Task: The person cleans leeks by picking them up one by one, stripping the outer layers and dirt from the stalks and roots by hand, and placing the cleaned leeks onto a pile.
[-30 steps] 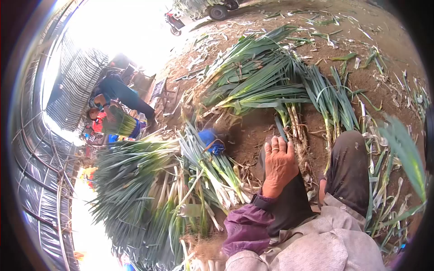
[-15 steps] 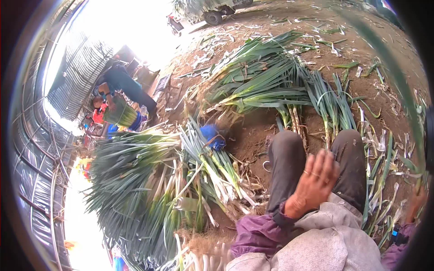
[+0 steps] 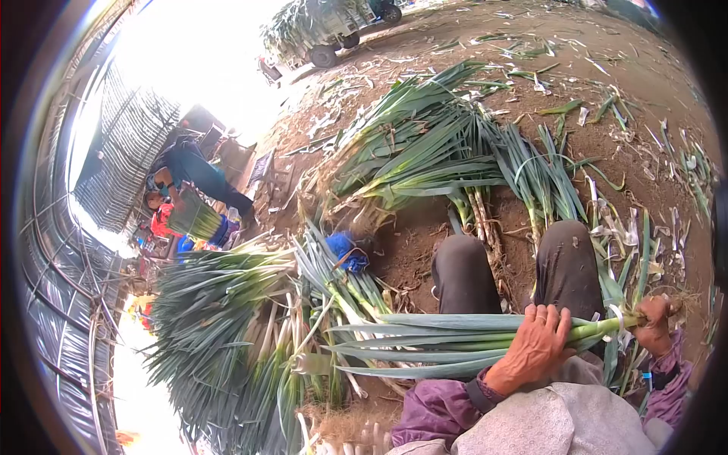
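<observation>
A leek (image 3: 436,339) lies across my lap, its broad leaves pointing left and its pale root end at the right. My left hand (image 3: 533,341) is closed over the middle of it, fingers wrapped over the leaves. At the root end, my right hand (image 3: 654,317) grips the pale stem, and stringy roots stick out beyond the fingers. Left of my knees is a large pile of leeks (image 3: 220,318) with leaves fanned outward. A blue bundle of twine (image 3: 347,252) sits at that pile's upper edge.
In front of my knees lie more leeks (image 3: 432,144) in heaps on the bare soil (image 3: 402,250). Leaf scraps (image 3: 644,250) litter the ground at right. A person (image 3: 197,174) bends over a leek bundle at upper left. A loaded vehicle (image 3: 326,34) stands far back.
The leek, blurred and upright at the right edge before, now lies across my lap. My left hand, empty earlier, has closed on it. My right hand has come inward with the root end.
</observation>
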### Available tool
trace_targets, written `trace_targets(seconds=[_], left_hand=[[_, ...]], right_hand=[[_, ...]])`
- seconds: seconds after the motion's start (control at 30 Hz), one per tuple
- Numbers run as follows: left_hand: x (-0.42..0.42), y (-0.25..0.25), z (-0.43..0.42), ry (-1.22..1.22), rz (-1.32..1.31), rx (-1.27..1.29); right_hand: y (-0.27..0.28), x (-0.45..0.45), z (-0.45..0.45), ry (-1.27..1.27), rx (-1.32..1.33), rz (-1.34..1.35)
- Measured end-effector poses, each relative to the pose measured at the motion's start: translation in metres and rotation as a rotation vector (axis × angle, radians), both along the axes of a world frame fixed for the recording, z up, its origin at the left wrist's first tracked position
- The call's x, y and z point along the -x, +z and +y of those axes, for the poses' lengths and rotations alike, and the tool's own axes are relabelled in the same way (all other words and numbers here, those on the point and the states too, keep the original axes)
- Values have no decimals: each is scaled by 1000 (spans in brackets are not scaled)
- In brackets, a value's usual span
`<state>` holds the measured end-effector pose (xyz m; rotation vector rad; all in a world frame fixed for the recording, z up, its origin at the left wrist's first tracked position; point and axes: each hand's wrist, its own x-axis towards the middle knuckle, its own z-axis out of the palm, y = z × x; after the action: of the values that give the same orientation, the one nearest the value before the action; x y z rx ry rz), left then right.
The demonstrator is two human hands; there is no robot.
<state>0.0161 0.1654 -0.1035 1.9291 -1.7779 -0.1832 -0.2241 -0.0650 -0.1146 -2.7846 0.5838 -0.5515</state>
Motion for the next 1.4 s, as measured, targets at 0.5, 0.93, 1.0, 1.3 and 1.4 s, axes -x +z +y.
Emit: trace_targets(seconds=[0.5, 0.93, 1.0, 1.3, 1.4], left_hand=[[2, -17, -29, 76, -152, -86], [-3, -4, -31, 156, -65, -61], [-8, -10, -28, 181, -97, -77], [-16, -10, -25, 196, -22, -85], [-19, -22, -28, 233, -25, -75]], right_hand=[[-3, -37, 53, -235, -236, -317], [-17, -106, 97, -207, -1683, -670], [-32, -112, 94, -194, -1681, -574], [-15, -119, 94, -258, -1697, -410], [-4, -120, 93, -243, -1766, -373]])
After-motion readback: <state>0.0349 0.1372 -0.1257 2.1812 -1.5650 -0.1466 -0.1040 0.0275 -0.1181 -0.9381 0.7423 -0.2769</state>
